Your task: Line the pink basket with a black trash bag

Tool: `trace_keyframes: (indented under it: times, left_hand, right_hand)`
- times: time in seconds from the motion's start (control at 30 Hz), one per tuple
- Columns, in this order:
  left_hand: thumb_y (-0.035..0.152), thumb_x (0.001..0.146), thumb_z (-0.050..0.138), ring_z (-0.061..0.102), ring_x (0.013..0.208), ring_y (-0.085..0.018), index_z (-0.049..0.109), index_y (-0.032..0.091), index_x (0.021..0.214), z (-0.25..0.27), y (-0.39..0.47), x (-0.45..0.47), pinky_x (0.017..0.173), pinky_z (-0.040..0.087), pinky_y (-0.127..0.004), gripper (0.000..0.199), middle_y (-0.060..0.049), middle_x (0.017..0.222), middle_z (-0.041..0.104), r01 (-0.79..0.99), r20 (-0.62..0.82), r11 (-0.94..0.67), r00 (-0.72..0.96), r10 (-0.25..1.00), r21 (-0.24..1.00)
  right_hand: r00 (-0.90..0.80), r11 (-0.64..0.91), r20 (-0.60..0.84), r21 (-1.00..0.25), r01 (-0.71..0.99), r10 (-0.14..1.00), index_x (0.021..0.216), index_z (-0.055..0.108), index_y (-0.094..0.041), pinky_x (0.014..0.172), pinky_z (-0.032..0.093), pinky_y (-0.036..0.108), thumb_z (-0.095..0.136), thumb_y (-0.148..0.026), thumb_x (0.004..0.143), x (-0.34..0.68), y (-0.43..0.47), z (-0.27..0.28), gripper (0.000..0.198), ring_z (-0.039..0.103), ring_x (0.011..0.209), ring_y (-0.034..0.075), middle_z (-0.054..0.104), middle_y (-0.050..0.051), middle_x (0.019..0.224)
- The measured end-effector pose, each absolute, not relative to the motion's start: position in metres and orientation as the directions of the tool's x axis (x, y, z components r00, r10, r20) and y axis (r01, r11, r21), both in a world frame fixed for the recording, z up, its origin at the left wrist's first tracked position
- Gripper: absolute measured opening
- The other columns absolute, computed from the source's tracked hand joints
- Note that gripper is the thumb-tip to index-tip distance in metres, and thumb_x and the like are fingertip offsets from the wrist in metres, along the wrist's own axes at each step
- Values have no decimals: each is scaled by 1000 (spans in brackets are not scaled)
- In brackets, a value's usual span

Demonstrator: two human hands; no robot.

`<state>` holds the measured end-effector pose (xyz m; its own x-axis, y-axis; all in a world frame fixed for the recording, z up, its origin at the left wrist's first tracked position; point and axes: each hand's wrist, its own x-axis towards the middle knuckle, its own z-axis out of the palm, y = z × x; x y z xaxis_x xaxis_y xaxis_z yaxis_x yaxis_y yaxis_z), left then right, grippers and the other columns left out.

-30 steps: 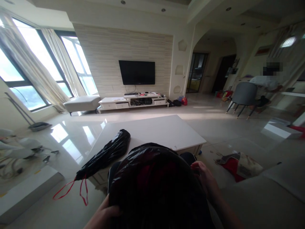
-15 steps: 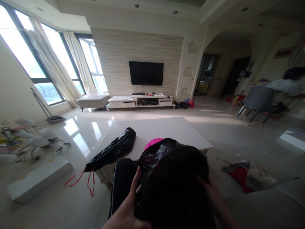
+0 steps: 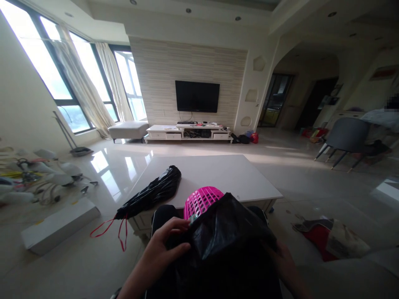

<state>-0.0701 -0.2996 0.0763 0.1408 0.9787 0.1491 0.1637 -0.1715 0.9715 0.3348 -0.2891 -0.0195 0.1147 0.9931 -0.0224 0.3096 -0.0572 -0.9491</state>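
Both hands, left hand (image 3: 162, 245) and right hand (image 3: 285, 265), pinch with their fingers the thin, soft, probably slippery black bag (image 3: 224, 249) over the pink basket (image 3: 201, 201), before the bench (image 3: 218, 174).

Table far half: the white table (image 3: 218, 172) lies bare beyond the pink basket (image 3: 201, 201).
Table left edge: a rolled black bag (image 3: 154, 192) blocks it.
Table near edge: basket and black bag (image 3: 224, 249) crowd it.
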Motion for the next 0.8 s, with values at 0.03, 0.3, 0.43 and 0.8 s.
trace_keyframes:
  times: [0.03, 0.3, 0.43, 0.8]
  left_hand:
    - [46, 81, 86, 67, 92, -24, 79, 21, 97, 78, -298, -66, 85, 55, -32, 31, -6, 95, 73, 160, 119, -142, 148, 982, 977]
    - [63, 59, 97, 53, 72, -14, 76, 16, 78, 73, -277, -58, 65, 43, -23, 55, -1, 77, 65, -340, -226, 201, -36, 973, 919]
    - [70, 56, 95, 52, 76, -16, 74, 16, 74, 73, -276, -61, 68, 44, -24, 61, -1, 76, 62, -278, -193, 167, -66, 979, 946]
    - [59, 77, 84, 61, 86, -18, 77, 23, 105, 23, -270, -88, 73, 50, -26, 46, -1, 92, 67, -305, -141, 108, -85, 986, 946]
  right_hand:
    - [90, -32, -2, -944, 329, 996, 86, 81, -19, 83, 60, 48, 70, -73, 78, 332, -290, -14, 56, 73, 87, 37, 78, 12, 86]
    - [-5, 123, 129, -930, 345, 992, 78, 81, -22, 81, 62, 48, 69, -65, 80, 331, -294, -2, 44, 73, 78, 33, 76, 12, 78]
    - [2, 124, 133, -927, 354, 991, 80, 83, -23, 87, 61, 48, 69, -65, 81, 334, -296, -7, 45, 72, 81, 33, 77, 13, 82]
    - [329, -223, -180, -970, 100, 927, 90, 81, -17, 79, 63, 44, 83, -69, 63, 318, -294, -6, 59, 76, 90, 38, 80, 12, 89]
